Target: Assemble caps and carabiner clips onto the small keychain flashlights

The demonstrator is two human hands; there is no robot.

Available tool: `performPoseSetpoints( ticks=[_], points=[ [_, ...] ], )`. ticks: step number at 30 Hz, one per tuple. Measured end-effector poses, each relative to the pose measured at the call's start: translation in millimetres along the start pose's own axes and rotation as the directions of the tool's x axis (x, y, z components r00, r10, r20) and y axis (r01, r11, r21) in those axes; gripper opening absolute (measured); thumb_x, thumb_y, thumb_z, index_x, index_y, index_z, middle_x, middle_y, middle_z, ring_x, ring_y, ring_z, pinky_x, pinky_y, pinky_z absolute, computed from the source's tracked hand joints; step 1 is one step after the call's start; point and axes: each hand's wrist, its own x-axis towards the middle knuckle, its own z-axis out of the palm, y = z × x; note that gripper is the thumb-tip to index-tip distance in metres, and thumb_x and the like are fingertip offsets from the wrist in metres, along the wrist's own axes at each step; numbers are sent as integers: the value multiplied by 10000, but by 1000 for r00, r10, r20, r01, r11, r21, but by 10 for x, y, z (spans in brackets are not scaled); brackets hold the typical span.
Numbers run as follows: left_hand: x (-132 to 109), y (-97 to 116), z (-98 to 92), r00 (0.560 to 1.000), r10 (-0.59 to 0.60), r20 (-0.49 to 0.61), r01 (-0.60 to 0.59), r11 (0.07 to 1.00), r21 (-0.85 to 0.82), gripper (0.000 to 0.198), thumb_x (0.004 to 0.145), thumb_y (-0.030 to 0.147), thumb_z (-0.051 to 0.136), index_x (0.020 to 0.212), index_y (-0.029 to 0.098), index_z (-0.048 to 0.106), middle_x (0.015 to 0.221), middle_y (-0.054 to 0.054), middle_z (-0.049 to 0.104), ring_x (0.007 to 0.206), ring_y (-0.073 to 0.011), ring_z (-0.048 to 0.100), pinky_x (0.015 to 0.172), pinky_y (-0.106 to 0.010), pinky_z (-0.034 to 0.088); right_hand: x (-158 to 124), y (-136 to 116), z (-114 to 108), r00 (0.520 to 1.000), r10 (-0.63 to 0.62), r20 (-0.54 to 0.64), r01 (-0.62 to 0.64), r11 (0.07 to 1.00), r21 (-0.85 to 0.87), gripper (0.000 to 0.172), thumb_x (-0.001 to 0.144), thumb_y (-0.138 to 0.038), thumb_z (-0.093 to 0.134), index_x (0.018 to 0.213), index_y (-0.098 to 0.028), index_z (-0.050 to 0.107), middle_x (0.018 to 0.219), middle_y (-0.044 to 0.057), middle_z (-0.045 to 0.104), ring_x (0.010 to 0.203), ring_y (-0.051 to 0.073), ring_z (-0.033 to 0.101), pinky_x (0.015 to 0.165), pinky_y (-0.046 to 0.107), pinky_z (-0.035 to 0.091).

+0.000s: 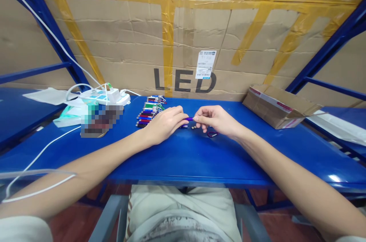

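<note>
My left hand point(167, 124) and my right hand point(214, 120) meet over the middle of the blue table. Between their closed fingertips is a slim purple metal tube point(189, 119), which looks like a small keychain flashlight; both hands grip it, one at each end. Below it lie a few small pale pieces point(193, 127), too small to name. A dark purple carabiner clip point(212, 134) rests on the table under my right hand. Left of my left hand, several similar coloured tubes with clips point(148, 111) lie in a column, partly hidden by that hand.
An open cardboard box point(274, 110) stands at the back right. To the left are a white power strip point(105, 97) with cables, a pale green packet point(68, 116) and a blurred-out object point(100, 121). A taped cardboard wall point(128, 43) closes off the back, between blue frame posts.
</note>
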Motion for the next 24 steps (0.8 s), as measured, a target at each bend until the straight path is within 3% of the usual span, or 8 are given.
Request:
performPoseSetpoints(
  ticks=[6, 11, 16, 20, 24],
  points=[
    [5, 10, -9, 1000, 11, 23, -12, 997, 72, 356, 1166, 332, 439, 1190, 122, 726, 1001, -112, 689, 882, -217, 666, 828, -344, 565, 2, -10, -1, 1000, 21, -3, -21, 1000, -2, 467, 790, -600, 899, 811, -169, 718, 744, 41, 756, 571, 124, 627, 560, 266, 511],
    [15, -6, 8, 998, -55, -27, 52, 994, -93, 291, 1154, 324, 487, 1223, 156, 715, 1053, -104, 698, 953, -215, 697, 873, -347, 588, 3, -29, -32, 998, -63, 5, 63, 995, -79, 471, 834, -637, 848, 847, -192, 696, 759, 26, 745, 582, 132, 603, 580, 285, 522],
    [16, 6, 31, 987, -149, -62, 136, 973, -186, 236, 1128, 325, 565, 1212, 177, 729, 1100, -87, 720, 999, -212, 719, 917, -348, 590, -41, -58, -289, 988, -136, 68, 151, 940, -306, 384, 940, -580, 746, 920, -200, 698, 776, 13, 726, 658, 157, 598, 631, 285, 470],
    [29, 16, 24, 976, -207, -67, 186, 954, -236, 239, 1120, 329, 589, 1195, 169, 749, 1067, -83, 741, 985, -214, 716, 918, -363, 584, -84, -81, -554, 958, 27, 286, 130, 847, -515, 371, 920, -549, 752, 836, -188, 728, 841, 40, 770, 740, 183, 623, 682, 295, 450],
    [40, 27, 15, 973, -224, -60, 203, 948, -246, 250, 1119, 341, 588, 1177, 167, 758, 1049, -85, 752, 986, -222, 721, 923, -379, 584, -88, -60, -643, 907, 163, 389, 110, 799, -591, 328, 853, -520, 810, 845, -194, 772, 827, 28, 773, 718, 178, 615, 678, 292, 430]
  ],
)
